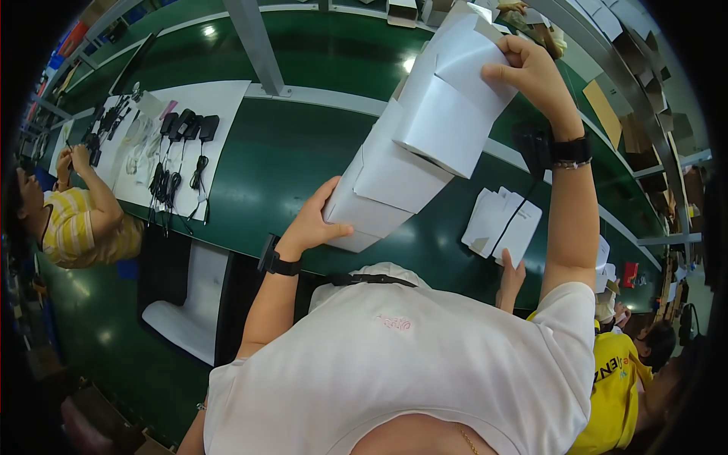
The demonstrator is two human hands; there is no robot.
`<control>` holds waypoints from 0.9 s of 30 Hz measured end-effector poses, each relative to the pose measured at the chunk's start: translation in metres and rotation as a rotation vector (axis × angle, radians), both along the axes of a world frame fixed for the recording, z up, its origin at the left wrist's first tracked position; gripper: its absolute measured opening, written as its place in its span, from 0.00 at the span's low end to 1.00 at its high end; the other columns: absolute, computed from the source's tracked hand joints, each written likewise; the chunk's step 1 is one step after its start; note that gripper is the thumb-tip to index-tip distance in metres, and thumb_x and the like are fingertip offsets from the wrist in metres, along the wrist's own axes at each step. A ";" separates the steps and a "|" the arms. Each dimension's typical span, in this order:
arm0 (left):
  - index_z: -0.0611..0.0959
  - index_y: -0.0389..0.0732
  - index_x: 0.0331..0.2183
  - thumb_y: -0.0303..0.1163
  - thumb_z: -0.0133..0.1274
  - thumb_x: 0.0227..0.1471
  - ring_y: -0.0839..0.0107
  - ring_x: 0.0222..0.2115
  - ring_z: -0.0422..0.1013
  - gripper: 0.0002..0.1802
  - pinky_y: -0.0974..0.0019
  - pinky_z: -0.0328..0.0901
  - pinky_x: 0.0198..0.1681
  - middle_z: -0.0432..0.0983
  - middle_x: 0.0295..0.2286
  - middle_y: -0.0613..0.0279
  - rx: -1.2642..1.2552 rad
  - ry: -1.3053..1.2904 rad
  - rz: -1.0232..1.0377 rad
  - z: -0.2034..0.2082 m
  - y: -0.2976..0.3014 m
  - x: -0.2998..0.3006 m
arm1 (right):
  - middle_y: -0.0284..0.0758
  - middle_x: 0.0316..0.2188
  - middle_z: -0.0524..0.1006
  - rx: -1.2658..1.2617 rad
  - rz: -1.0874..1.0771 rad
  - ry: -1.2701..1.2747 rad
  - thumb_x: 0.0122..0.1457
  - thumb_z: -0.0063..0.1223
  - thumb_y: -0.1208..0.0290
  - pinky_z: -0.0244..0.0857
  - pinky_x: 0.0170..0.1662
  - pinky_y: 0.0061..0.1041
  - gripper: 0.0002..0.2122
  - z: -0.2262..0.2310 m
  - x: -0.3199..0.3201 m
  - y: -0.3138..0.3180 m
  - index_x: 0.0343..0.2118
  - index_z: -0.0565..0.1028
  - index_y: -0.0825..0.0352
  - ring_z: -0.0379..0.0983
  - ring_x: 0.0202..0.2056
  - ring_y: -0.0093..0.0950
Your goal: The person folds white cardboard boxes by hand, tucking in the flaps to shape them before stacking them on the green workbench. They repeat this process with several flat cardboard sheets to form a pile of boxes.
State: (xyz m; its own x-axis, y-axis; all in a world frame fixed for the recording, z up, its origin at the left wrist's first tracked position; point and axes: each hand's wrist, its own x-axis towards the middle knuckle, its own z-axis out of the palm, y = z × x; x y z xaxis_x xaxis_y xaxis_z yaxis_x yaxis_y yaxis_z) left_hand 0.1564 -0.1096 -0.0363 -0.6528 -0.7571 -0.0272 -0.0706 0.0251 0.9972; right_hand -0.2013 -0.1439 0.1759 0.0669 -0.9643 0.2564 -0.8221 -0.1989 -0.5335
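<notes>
A slanting row of white cardboard boxes (394, 171) is held above the green table, pressed end to end. My left hand (307, 220) is closed around the lower end, with the thumb along the near side and the fingertips behind the cardboard. At the far upper end, my right hand (527, 72) grips the edge of a larger white box (459, 95) between thumb and fingers. That box has a creased, bulging panel and a lower edge standing slightly apart from the box below. What lies inside the boxes is hidden.
To the right, flat white pieces bound by a black cord (504, 220) lie beside another person's hand (512, 280). Black power adapters (186, 125) with coiled cables rest on a white sheet (227, 114) at the left, near a co-worker in yellow stripes. A metal post (258, 49) rises behind.
</notes>
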 end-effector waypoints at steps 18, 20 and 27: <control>0.63 0.36 0.54 0.38 0.65 0.29 0.68 0.46 0.63 0.49 0.69 0.56 0.51 0.67 0.47 0.57 0.237 -0.153 -0.355 -0.012 -0.023 0.039 | 0.32 0.22 0.73 0.203 -0.114 -0.136 0.44 0.60 0.65 0.63 0.28 0.19 0.15 -0.092 -0.001 0.016 0.29 0.73 0.72 0.69 0.23 0.21; 0.63 0.37 0.54 0.37 0.64 0.30 0.70 0.45 0.64 0.47 0.70 0.57 0.50 0.67 0.46 0.57 0.359 -0.228 -0.410 -0.011 -0.037 0.049 | 0.33 0.22 0.73 0.305 -0.212 -0.064 0.43 0.61 0.64 0.63 0.27 0.19 0.15 -0.126 -0.001 0.032 0.28 0.74 0.72 0.69 0.22 0.22; 0.72 0.41 0.49 0.31 0.61 0.26 0.68 0.35 0.71 0.40 0.70 0.64 0.40 0.75 0.37 0.57 0.237 -0.632 -0.591 -0.053 -0.088 0.047 | 0.36 0.22 0.74 0.543 -0.498 -0.426 0.44 0.62 0.65 0.65 0.21 0.22 0.15 -0.228 0.005 0.111 0.29 0.73 0.72 0.71 0.21 0.25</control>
State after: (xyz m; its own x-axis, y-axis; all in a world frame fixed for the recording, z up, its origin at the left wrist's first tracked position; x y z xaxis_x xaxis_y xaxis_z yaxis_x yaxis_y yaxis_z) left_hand 0.2030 -0.1979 -0.0892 -0.7446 -0.2314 -0.6261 -0.6487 0.0298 0.7605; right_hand -0.1959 -0.0329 -0.0522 -0.3949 -0.8522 -0.3432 -0.4536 0.5057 -0.7339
